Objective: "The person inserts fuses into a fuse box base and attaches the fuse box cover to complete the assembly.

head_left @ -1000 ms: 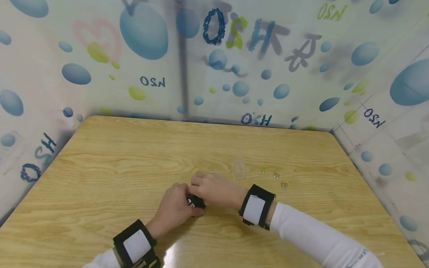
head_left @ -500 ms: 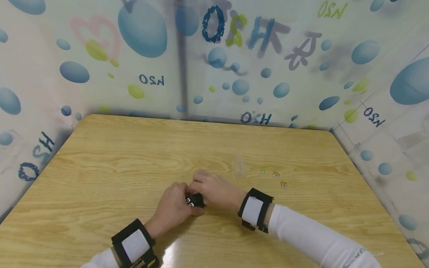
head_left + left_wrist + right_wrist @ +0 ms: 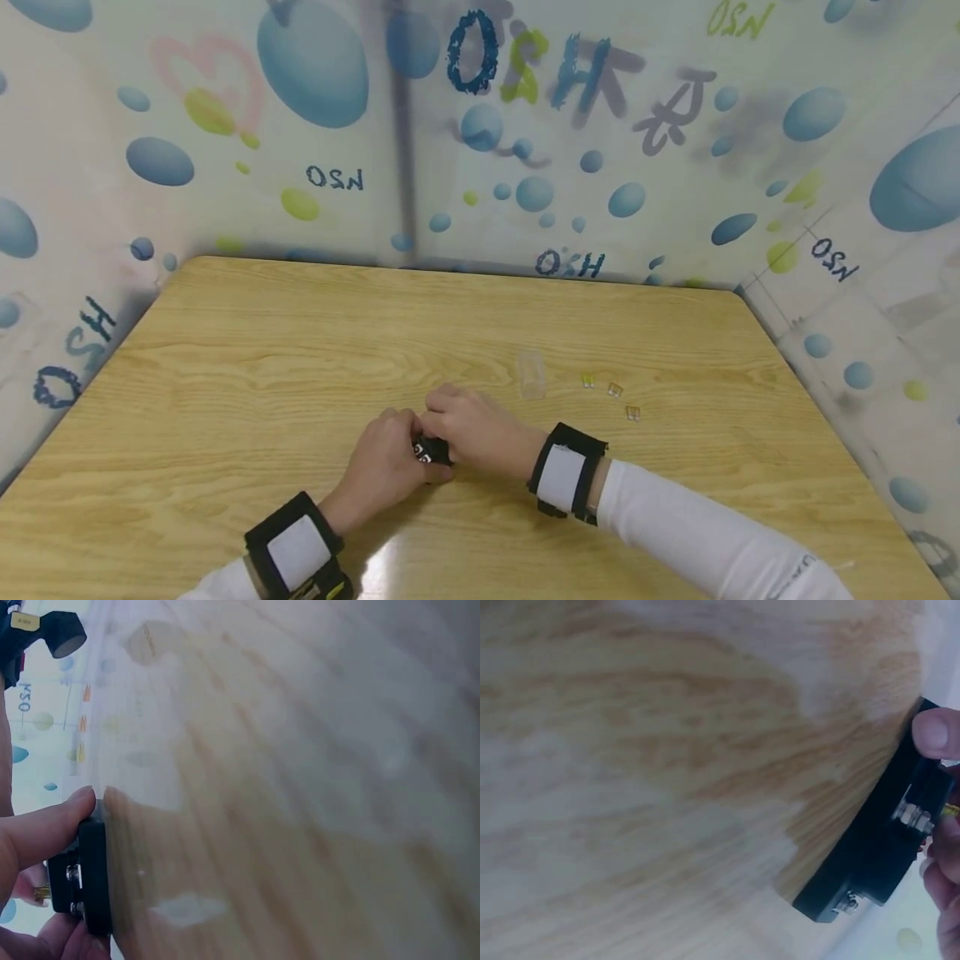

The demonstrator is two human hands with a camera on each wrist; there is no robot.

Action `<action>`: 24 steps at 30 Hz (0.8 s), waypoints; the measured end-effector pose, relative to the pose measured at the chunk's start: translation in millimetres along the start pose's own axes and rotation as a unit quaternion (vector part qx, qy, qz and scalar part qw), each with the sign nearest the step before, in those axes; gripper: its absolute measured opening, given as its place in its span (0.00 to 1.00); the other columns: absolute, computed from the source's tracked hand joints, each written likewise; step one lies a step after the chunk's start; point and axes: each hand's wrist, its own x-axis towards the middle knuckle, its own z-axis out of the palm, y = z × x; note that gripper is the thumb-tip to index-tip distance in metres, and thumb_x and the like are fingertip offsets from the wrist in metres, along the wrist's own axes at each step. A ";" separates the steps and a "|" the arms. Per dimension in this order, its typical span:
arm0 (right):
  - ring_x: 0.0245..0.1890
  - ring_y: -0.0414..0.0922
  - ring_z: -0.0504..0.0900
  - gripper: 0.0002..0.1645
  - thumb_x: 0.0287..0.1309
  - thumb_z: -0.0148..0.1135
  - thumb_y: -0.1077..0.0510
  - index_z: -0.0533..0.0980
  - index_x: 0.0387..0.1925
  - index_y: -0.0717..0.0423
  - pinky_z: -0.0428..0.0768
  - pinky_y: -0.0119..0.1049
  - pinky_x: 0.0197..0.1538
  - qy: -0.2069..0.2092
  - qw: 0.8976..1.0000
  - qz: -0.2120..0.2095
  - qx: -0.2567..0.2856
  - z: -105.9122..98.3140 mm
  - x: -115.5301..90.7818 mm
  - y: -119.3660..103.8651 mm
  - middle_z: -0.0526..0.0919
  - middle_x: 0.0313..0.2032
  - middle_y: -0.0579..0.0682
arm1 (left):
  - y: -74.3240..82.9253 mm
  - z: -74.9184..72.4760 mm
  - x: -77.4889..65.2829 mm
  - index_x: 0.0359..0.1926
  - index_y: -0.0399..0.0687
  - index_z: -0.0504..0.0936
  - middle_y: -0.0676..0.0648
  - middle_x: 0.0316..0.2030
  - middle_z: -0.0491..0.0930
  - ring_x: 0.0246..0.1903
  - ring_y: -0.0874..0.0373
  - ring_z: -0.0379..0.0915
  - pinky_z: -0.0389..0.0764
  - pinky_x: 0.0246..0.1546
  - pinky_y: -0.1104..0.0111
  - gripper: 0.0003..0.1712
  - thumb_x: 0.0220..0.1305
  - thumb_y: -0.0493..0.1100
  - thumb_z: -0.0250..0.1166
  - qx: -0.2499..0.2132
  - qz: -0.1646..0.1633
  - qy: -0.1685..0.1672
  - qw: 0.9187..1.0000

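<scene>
In the head view my left hand [image 3: 384,458] grips a black fuse block [image 3: 433,452], the thumb along its near side. The block has metal screw terminals; its long base shows in the left wrist view, where the thumb [image 3: 56,829] lies at one end and fingers at the other. My right hand [image 3: 480,429] bends over the block's far side. Its fingertips seem to pinch a small yellowish blade fuse [image 3: 951,810] at the block, mostly hidden by fingers. Whether the fuse sits in its slot cannot be seen.
To the right of the hands lies a clear plastic box [image 3: 532,375]. Three small blade fuses lie beyond it: a yellow-green fuse [image 3: 588,381], an orange fuse [image 3: 615,390] and another orange fuse [image 3: 633,413]. A patterned wall stands behind the wooden table [image 3: 300,333].
Both hands stay together at the fuse block with only slight shifts. The head view drifts a little. The box and loose fuses stay put on the table.
</scene>
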 end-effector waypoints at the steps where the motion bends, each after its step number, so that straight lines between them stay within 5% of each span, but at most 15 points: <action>1: 0.35 0.37 0.76 0.08 0.50 0.69 0.66 0.80 0.32 0.51 0.78 0.26 0.40 -0.005 1.000 -0.003 -0.003 -0.6 0.3 -0.3 0.74 0.29 0.43 | 0.0 -0.1 0.0 0.26 0.43 0.77 0.47 0.27 0.75 0.28 0.57 0.68 0.68 0.29 0.67 0.28 0.29 0.49 0.85 0.000 0.000 0.000 1.000; 8: 0.41 0.37 0.78 0.12 0.52 0.70 0.59 0.80 0.39 0.51 0.78 0.26 0.50 -0.036 0.993 -0.042 -0.107 -0.8 -0.8 -3.8 0.79 0.35 0.41 | 0.5 -0.9 -0.2 0.27 0.43 0.79 0.48 0.26 0.76 0.27 0.58 0.67 0.67 0.28 0.68 0.28 0.29 0.51 0.85 -0.004 0.006 -0.003 1.000; 15: 0.41 0.37 0.76 0.05 0.65 0.59 0.59 0.79 0.41 0.51 0.77 0.27 0.51 -0.015 0.964 -0.108 -0.243 1.9 -7.2 -7.2 0.80 0.40 0.42 | 0.9 0.1 -0.2 0.22 0.45 0.75 0.50 0.22 0.72 0.25 0.58 0.65 0.65 0.25 0.68 0.28 0.29 0.52 0.85 0.015 0.022 0.010 1.000; 24: 0.37 0.38 0.76 0.05 0.65 0.57 0.58 0.79 0.37 0.51 0.78 0.28 0.44 0.007 0.951 -0.118 -0.285 3.8 -10.2 -11.3 0.78 0.36 0.42 | 1.0 1.9 0.6 0.24 0.44 0.76 0.49 0.23 0.73 0.25 0.58 0.66 0.67 0.26 0.67 0.23 0.32 0.46 0.82 0.025 0.019 0.011 0.999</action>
